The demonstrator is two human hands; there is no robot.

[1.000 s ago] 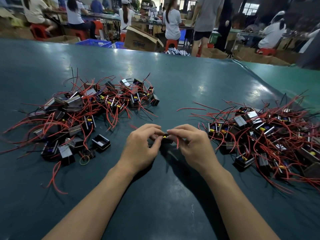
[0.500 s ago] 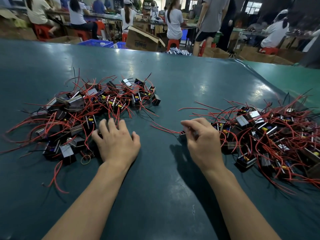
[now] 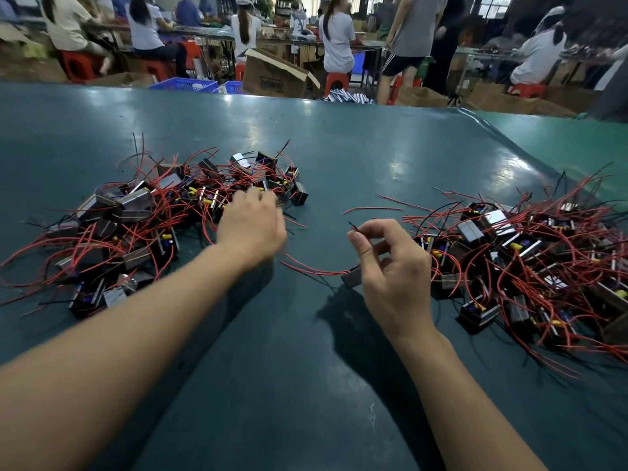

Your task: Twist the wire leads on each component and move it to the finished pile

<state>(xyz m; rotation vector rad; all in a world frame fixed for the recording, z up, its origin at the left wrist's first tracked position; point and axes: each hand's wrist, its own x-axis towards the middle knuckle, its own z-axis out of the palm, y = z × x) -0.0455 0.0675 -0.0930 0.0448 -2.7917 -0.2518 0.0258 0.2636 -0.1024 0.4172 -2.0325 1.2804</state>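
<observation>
Since half a second ago, your left hand (image 3: 249,229) has travelled from the near edge of the left pile (image 3: 163,219) to its far right end, and your right hand (image 3: 390,266) has lifted and turned, with a component now under its palm.

Nearest you, both bare forearms cross the dark green table (image 3: 289,385) and throw shadows on it. Your right hand has thumb and forefinger pinched together on the tip of a thin dark lead; the other fingers are loosely curled. The component (image 3: 351,278), a small dark block, sits at the heel of that hand, partly covered by it, and I cannot tell whether it touches the table. Its red leads (image 3: 306,266) trail left in a low curve across the bare gap between the piles.

Your left hand lies palm down over red wires at the left pile, fingers forward; motion blur and the back of the hand hide the fingertips, so I cannot tell whether they grip anything.

To the right, the right pile (image 3: 530,253) spreads just beside your right hand. Two loose red wires (image 3: 373,209) lie beyond the hands.

Further off, past the table's edge, stand cardboard boxes (image 3: 272,74), blue crates (image 3: 185,85) and red stools (image 3: 78,64), with seated and standing workers.
</observation>
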